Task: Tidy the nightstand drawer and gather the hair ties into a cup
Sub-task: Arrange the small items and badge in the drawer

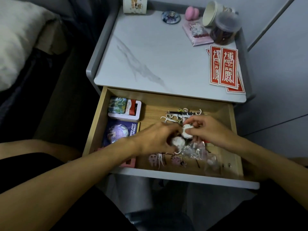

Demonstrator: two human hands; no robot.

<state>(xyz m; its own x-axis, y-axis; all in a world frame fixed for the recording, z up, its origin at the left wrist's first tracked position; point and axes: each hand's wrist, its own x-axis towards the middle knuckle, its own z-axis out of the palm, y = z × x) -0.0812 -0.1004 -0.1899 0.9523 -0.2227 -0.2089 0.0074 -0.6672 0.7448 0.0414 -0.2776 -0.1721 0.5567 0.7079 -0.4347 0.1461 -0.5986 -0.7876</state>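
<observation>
The nightstand drawer (pixel 160 99) is pulled open below me. Over its middle, my left hand (pixel 156 139) grips a white fluffy pom-pom hair tie (pixel 178 142). My right hand (pixel 210 129) pinches a second white pom-pom (pixel 186 130) right beside it; a dark band seems to join the two. White floss picks (pixel 173 116) and a black pen lie behind my hands. Clear plastic wrappers (pixel 195 150), pink stickers and bobby pins lie in front. A cream paper cup (pixel 210 14) lies tipped on the nightstand top, at the back right.
Tins (pixel 125 108) and a purple box (pixel 120 130) fill the drawer's left side. On the marble top (pixel 150 52) are red paper slips (pixel 225 67), a clear jar with dark contents (pixel 224 29), a pink packet, a pink sponge, a round badge and a tape roll. A bed is at left.
</observation>
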